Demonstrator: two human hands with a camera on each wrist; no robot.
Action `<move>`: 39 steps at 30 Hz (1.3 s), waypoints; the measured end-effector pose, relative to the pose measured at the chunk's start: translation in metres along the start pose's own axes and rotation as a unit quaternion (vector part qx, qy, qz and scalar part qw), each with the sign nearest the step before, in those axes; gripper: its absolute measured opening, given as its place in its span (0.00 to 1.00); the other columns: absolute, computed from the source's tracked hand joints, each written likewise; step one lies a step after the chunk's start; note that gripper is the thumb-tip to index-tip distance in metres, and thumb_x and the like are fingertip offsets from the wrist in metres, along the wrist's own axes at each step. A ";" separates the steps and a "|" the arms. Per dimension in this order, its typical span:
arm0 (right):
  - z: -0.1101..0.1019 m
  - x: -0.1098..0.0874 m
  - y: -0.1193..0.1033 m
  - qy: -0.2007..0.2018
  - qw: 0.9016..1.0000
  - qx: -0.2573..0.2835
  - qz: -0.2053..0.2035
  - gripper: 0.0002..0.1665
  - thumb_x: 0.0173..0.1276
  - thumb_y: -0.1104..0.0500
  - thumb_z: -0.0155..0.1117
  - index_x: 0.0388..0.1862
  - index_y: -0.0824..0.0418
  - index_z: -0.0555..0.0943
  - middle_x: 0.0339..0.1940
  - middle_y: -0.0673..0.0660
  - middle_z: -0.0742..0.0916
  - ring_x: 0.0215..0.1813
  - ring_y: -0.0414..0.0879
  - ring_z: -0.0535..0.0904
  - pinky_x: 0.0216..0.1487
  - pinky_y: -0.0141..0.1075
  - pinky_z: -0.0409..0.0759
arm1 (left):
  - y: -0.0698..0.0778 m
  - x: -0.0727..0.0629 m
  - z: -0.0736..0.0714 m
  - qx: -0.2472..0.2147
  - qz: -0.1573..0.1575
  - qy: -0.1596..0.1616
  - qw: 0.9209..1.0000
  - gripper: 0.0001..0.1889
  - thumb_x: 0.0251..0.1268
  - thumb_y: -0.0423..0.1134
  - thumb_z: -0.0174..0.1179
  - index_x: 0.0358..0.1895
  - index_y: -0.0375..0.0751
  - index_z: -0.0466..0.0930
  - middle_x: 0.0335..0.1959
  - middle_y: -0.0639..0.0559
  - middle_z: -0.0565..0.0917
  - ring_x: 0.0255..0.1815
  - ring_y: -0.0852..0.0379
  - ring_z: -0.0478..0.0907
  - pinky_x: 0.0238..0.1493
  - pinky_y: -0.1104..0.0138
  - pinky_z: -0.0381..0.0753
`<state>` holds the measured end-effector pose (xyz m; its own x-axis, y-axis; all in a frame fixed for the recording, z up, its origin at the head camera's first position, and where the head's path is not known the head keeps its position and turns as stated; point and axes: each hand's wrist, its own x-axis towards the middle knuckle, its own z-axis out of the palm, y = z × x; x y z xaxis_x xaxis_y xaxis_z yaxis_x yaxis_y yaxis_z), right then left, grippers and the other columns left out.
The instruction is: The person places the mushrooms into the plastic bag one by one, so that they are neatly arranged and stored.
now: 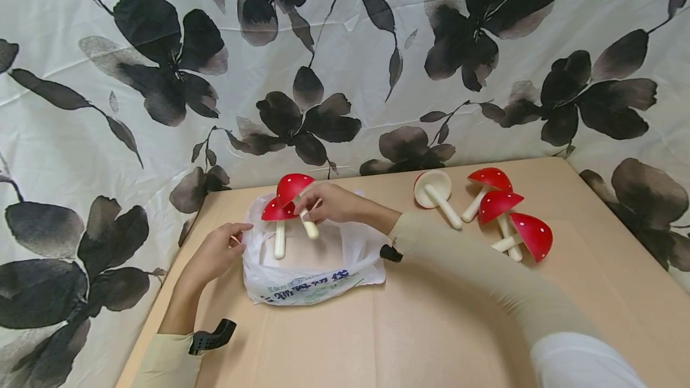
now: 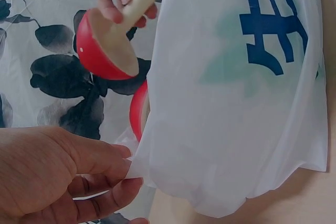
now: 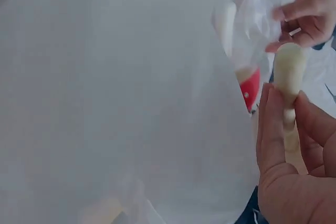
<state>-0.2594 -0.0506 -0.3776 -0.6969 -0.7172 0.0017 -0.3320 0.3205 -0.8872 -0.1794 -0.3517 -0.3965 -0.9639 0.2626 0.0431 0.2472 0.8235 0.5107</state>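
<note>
A white plastic bag [image 1: 318, 292] with dark blue print lies on the table, its mouth spread wide. My left hand [image 1: 218, 253] is at the bag's left rim, pinching the thin plastic between thumb and fingers in the left wrist view. With thumb and fingertips, my right hand [image 1: 336, 203] grips the pale stem of a red-capped toy mushroom [image 1: 293, 186] above the bag's opening, cap up and stem slanting down. Another toy mushroom [image 1: 280, 241] is within the bag's mouth, its red cap partly behind the held one. The held stem [image 3: 289, 72] stands out between the right fingers.
Several more toy mushrooms are grouped at the table's right: one [image 1: 433, 187] shows its pale underside, another red cap [image 1: 490, 178] is behind, and overlapping ones [image 1: 530, 235] are nearer. A floral black-and-white cloth [image 1: 377, 106] hangs along the table's back edge.
</note>
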 end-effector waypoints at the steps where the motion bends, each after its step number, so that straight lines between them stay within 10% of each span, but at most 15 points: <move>1: 0.002 0.000 0.002 0.004 1.000 -0.015 -0.003 0.14 0.67 0.67 0.68 0.52 0.65 0.87 0.50 0.57 0.83 0.48 0.48 0.80 0.43 0.32 0.85 | 0.000 0.000 0.000 -0.001 -0.001 0.000 1.000 0.21 0.62 0.21 0.58 0.60 0.25 0.78 0.38 0.39 0.80 0.36 0.51 0.77 0.34 0.69 0.75; 8: 0.010 -0.002 0.024 0.065 0.993 -0.095 0.030 0.13 0.67 0.64 0.70 0.49 0.59 0.90 0.49 0.51 0.88 0.46 0.44 0.81 0.39 0.28 0.80 | 0.001 -0.001 0.000 -0.001 -0.006 -0.002 1.000 0.21 0.63 0.22 0.58 0.60 0.25 0.78 0.39 0.38 0.80 0.37 0.50 0.77 0.33 0.69 0.75; 17: 0.015 -0.001 0.034 0.101 0.990 -0.058 0.084 0.12 0.65 0.67 0.70 0.47 0.62 0.90 0.47 0.55 0.90 0.40 0.42 0.82 0.35 0.27 0.81 | 0.002 0.000 0.001 0.002 -0.006 0.002 1.000 0.21 0.62 0.22 0.58 0.60 0.25 0.79 0.38 0.39 0.80 0.37 0.50 0.76 0.34 0.69 0.76; 25: 0.023 0.003 0.041 0.074 0.986 -0.138 0.048 0.18 0.65 0.70 0.68 0.53 0.60 0.88 0.62 0.57 0.85 0.58 0.49 0.80 0.41 0.27 0.77 | 0.003 0.001 0.002 0.000 -0.001 0.002 1.000 0.21 0.63 0.22 0.59 0.60 0.25 0.78 0.39 0.39 0.80 0.37 0.50 0.77 0.35 0.68 0.77; 39: 0.021 0.003 0.048 0.007 0.998 -0.030 0.061 0.27 0.65 0.74 0.64 0.64 0.63 0.81 0.70 0.62 0.78 0.42 0.46 0.75 0.30 0.27 0.72 | 0.004 0.004 0.001 -0.004 -0.014 -0.008 1.000 0.22 0.64 0.22 0.57 0.62 0.25 0.77 0.41 0.39 0.80 0.40 0.48 0.77 0.35 0.70 0.78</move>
<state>-0.2641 -0.0507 -0.4299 -0.7438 -0.6611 -0.0980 -0.2809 0.4423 -0.8517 -0.1819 -0.3471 -0.3953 -0.9686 0.2479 0.0161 0.2202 0.8265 0.5180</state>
